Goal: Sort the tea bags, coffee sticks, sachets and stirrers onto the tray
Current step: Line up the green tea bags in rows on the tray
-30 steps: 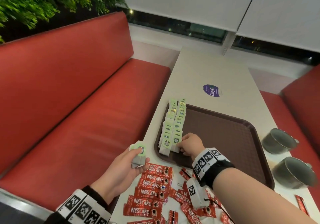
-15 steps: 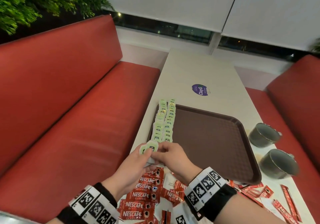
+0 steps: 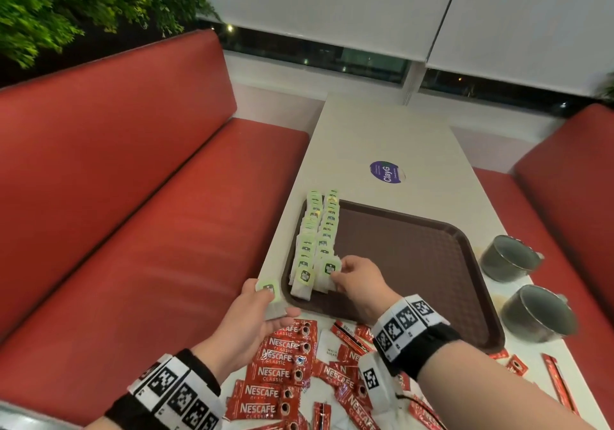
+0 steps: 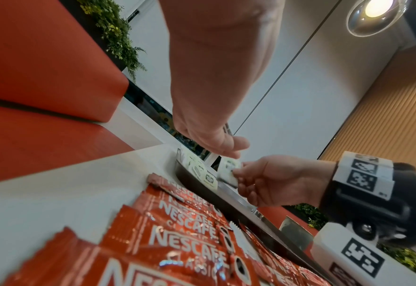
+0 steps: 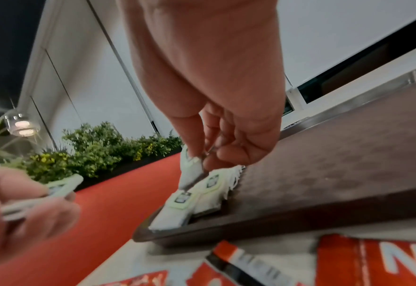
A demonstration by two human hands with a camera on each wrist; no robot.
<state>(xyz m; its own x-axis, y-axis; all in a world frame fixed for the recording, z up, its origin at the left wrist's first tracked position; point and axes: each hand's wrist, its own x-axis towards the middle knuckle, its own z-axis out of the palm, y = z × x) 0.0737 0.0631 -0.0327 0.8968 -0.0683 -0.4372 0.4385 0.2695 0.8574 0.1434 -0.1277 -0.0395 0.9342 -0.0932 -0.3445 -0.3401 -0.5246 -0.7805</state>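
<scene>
Right hand (image 3: 357, 281) pinches a tea bag (image 3: 330, 271) at the near end of the tray (image 3: 432, 263) rows. Left hand (image 3: 246, 320) grips spare bags (image 3: 270, 298) beside the tray.

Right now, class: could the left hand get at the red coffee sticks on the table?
Probably not yet: the coffee sticks lie uncovered just below the left hand, but its grip already holds a tea bag.
</scene>
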